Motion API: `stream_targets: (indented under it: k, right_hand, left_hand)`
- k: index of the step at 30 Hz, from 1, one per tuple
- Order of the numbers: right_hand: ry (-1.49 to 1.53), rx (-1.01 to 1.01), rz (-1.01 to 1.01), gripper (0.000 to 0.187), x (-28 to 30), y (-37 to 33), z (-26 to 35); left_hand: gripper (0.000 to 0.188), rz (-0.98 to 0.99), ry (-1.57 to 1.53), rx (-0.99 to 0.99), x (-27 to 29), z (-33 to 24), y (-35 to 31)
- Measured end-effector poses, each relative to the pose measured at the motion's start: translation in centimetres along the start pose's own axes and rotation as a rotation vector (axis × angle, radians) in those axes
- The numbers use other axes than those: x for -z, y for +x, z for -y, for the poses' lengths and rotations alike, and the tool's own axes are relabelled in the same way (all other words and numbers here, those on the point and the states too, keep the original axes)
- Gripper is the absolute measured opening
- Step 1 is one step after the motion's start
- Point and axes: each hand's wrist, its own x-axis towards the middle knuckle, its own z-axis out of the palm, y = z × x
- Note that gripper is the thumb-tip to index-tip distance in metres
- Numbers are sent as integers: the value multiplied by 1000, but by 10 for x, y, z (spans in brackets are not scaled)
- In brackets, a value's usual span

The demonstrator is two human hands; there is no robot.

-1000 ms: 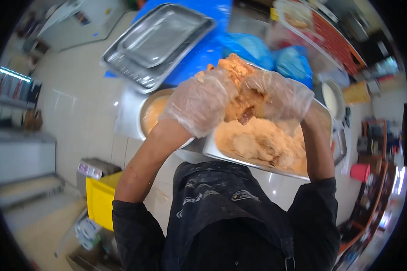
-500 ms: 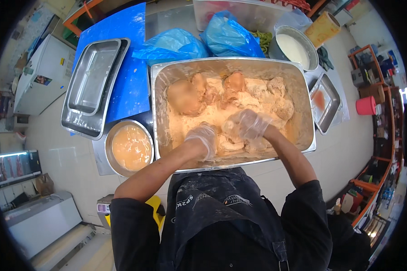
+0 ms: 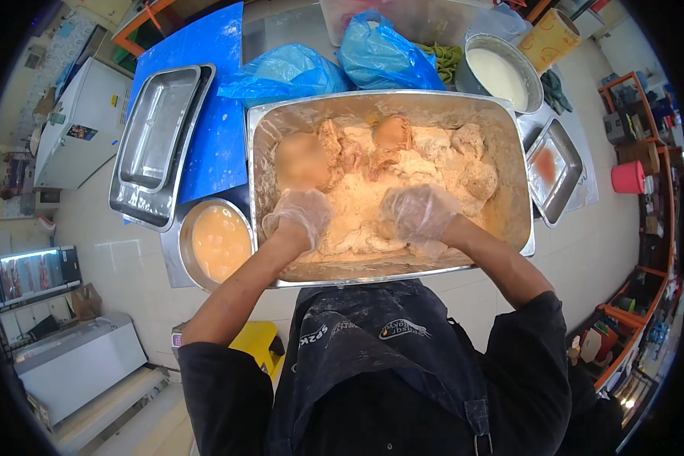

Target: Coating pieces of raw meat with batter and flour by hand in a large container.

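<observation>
Pressing our gloved left hand and right hand, fingers curled onto floured chicken pieces, we risk spilling coating over the near pan rim.

pale tiled floor, orange shelving, maybe fridge

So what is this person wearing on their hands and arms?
Both hands wear thin, clear, crinkly disposable gloves: the left hand and the right hand, smeared with pale orange coating. The forearms are bare, with black sleeves pushed up to about the elbows. A flour-dusted black apron with small printed emblems covers the chest.
</observation>
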Motion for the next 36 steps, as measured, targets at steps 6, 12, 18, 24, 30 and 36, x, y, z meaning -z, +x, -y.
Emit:
stream_targets:
  k: [6,12,18,24,30,36]
  right_hand:
    - [-1513,416,-403,27,8,10,8]
    - [-646,486,22,23,1,12,22]
    - [-332,513,-332,14,-19,34,-18]
    - [-431,203,-258,18,8,55,-6]
    - [-418,129,-259,24,-9,83,-26]
    - [-999,623,-627,19,10,31,14]
  left_hand:
    - [24,-205,-442,-228,0,-7,-40]
    - [25,101,-440,-99,-17,-24,-26]
    - [23,-84,-432,-22,-25,-37,-13]
    - [24,-8,-272,-230,-23,-5,11]
    - [27,58,-233,-56,-21,10,-14]
    - [31,11,-393,-23,-21,11,-13]
